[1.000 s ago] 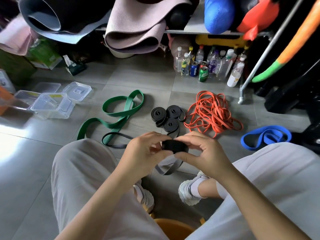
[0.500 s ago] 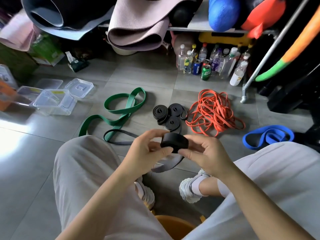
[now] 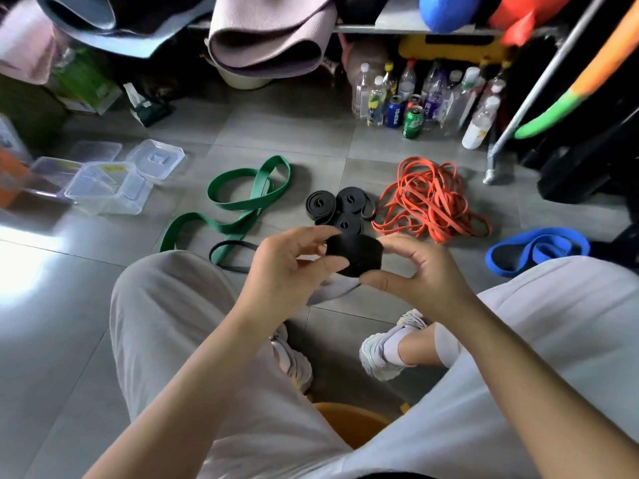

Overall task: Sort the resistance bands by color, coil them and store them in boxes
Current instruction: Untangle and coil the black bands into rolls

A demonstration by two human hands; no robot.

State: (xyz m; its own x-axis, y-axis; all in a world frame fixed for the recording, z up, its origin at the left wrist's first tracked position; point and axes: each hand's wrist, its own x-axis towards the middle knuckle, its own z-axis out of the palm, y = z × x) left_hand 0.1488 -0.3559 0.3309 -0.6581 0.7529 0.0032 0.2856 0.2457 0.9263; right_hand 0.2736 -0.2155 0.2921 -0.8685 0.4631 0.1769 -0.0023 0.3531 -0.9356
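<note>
We pinched the black coiled band (image 3: 358, 255) between our left hand (image 3: 283, 271) and right hand (image 3: 427, 274), fingers curled narrowly; its outer wall faced us, its loose tail (image 3: 328, 292) hanging lower-left.

Bare floor (image 3: 69, 271) left; black coils (image 3: 337, 207), orange bands (image 3: 432, 202) block ahead.

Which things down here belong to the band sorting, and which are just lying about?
Job: black coil, pinched by left hand and right hand; coiled black bands; green bands; orange bands; blue band; clear boxes.
Lying about: bottles and cans; rolled mats; metal pole.
</note>
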